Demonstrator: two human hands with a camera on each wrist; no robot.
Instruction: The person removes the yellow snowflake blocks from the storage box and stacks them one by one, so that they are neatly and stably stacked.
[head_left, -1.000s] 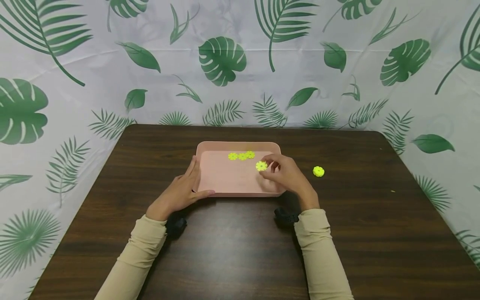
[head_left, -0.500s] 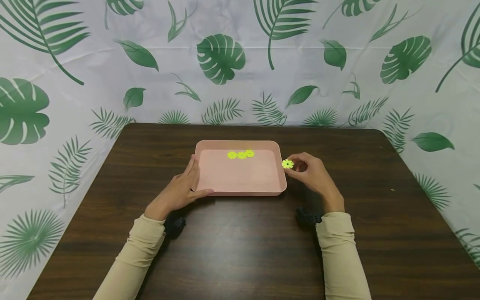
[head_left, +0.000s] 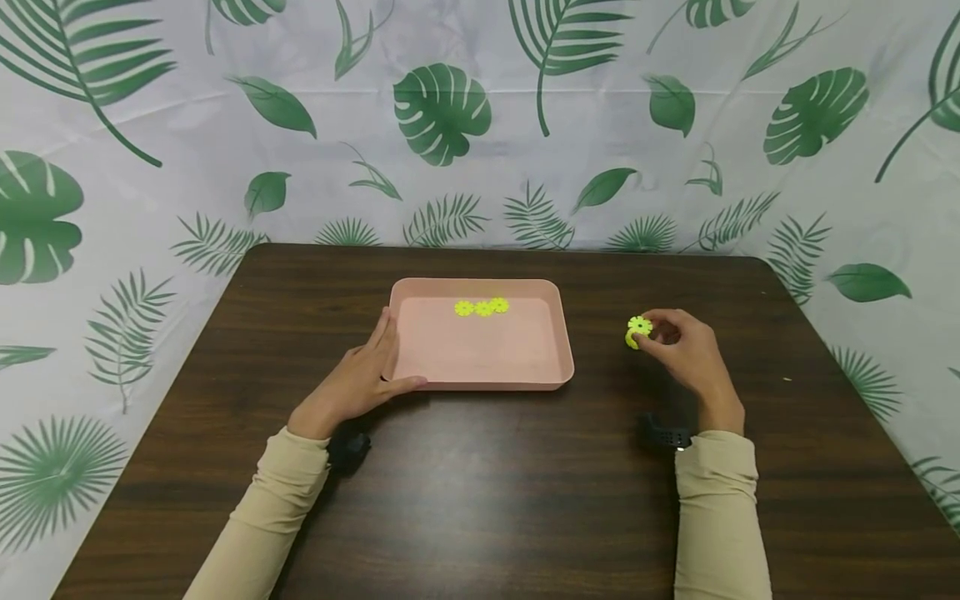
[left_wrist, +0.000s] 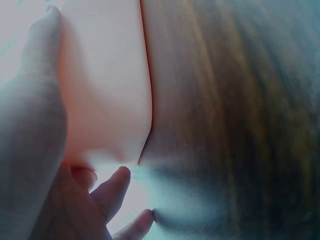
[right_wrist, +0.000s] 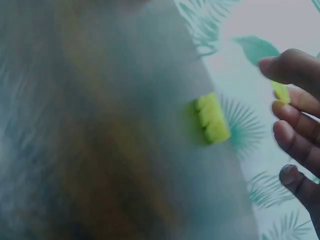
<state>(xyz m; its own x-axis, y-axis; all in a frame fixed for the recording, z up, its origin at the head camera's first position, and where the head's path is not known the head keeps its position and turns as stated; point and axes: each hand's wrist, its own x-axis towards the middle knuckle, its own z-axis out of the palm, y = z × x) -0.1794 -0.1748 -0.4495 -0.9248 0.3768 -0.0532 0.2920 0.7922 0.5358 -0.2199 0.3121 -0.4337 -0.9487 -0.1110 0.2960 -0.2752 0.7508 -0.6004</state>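
My right hand (head_left: pixel 692 354) pinches a yellow flower-shaped piece (head_left: pixel 641 323) between thumb and fingers, to the right of the tray. Just under it in the head view shows a small yellow stack (head_left: pixel 632 341) of similar pieces, partly covered by the held one. In the right wrist view the stack (right_wrist: pixel 215 120) stands on the table, apart from the held flower (right_wrist: pixel 281 93). My left hand (head_left: pixel 356 382) lies against the left end of a pink tray (head_left: pixel 480 387), fingers straight along its side and thumb at the front rim.
Inside the tray, near its back wall, three yellow flowers (head_left: pixel 483 309) lie in a row, the right two touching or overlapping. The dark wooden table (head_left: pixel 465 492) ends at a leaf-patterned cloth (head_left: pixel 517 167). A tiny pale speck (head_left: pixel 787 379) lies on the table at right.
My right hand has carried the flower from over the tray rightward to the stack. The left hand stays at the tray, and the three flowers inside keep their places.
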